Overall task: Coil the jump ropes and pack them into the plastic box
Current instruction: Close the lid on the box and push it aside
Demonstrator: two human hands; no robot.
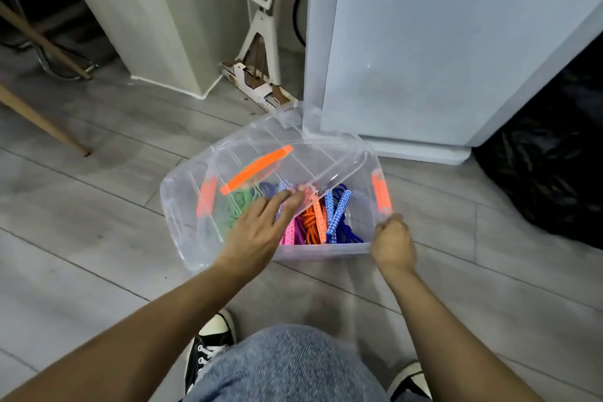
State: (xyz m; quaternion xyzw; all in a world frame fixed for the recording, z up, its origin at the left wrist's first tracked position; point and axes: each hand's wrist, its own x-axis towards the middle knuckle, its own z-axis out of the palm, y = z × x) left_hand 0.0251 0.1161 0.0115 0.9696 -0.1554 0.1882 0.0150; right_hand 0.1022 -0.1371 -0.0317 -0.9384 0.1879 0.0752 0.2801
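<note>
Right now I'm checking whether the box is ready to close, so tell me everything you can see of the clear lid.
The clear lid is see-through plastic with moulded ribs and an orange latch across it. It is not seated: it sits tilted over the far left part of the plastic box, leaving the near right part open above the jump ropes. The left hand holds its near edge with fingers on top; the right hand grips the box's right corner, not the lid.
</note>
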